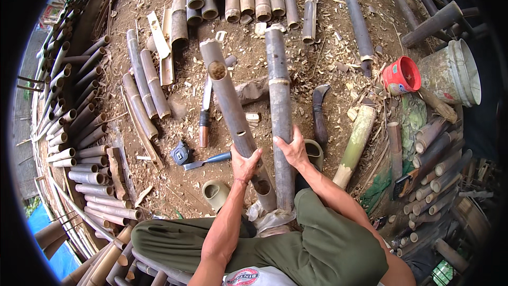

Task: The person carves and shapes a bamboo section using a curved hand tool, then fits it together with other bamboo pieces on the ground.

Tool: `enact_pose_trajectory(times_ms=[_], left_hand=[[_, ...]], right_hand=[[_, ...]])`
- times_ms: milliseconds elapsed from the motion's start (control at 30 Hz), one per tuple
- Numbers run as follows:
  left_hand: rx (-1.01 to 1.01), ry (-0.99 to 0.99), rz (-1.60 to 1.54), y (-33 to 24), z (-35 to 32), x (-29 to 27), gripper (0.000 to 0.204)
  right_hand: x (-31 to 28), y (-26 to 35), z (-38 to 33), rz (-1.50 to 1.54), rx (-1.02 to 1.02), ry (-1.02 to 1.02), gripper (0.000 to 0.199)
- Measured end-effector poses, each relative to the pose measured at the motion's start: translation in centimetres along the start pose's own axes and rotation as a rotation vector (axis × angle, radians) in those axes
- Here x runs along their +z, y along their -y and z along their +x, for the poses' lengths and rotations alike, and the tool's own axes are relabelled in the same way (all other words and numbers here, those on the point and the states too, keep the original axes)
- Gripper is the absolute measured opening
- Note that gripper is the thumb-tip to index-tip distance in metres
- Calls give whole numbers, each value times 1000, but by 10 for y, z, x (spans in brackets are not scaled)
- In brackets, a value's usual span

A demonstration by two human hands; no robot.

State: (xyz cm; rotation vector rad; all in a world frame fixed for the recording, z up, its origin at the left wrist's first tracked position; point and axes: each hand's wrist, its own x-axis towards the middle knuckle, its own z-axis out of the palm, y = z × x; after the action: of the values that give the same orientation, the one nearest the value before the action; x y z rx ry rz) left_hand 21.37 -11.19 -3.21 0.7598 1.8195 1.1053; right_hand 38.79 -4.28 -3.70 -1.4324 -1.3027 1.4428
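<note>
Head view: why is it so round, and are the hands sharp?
Head view: its fisheye lens blackens corners and bends straight edges near the rim; left hand and right hand look fairly sharp in soft light; the picture's right edge is dim.

I note passage between the left pole (230,103) and the right pole (279,106), narrowing at their near ends. A wood block (253,90) obstructs below; a hooked knife (319,119) limits the right.
</note>
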Motion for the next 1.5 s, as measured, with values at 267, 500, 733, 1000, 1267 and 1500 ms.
enact_pose_trajectory(times_ms=[267, 500, 733, 1000, 1267, 1500], left_hand=[[86, 41, 30, 6, -23, -17, 113], [4, 113, 52, 7, -22, -13, 125], [-44, 77, 123, 3, -27, -8, 136], [-98, 123, 38, -6, -25, -5, 137], [10, 80, 71, 21, -22, -6, 137], [54, 76, 57, 26, -19, -6, 124]], right_hand=[[38, -19, -8, -455, -37, 99, 87], [24, -7, 10, -586, 113, 412, 94], [5, 8, 23, -776, -31, 57, 80], [-104, -17, 66, -1012, 232, -107, 62], [-130, 36, 36, -371, 143, -89, 47], [-129, 128, -54, 134, 95, 69, 37]])
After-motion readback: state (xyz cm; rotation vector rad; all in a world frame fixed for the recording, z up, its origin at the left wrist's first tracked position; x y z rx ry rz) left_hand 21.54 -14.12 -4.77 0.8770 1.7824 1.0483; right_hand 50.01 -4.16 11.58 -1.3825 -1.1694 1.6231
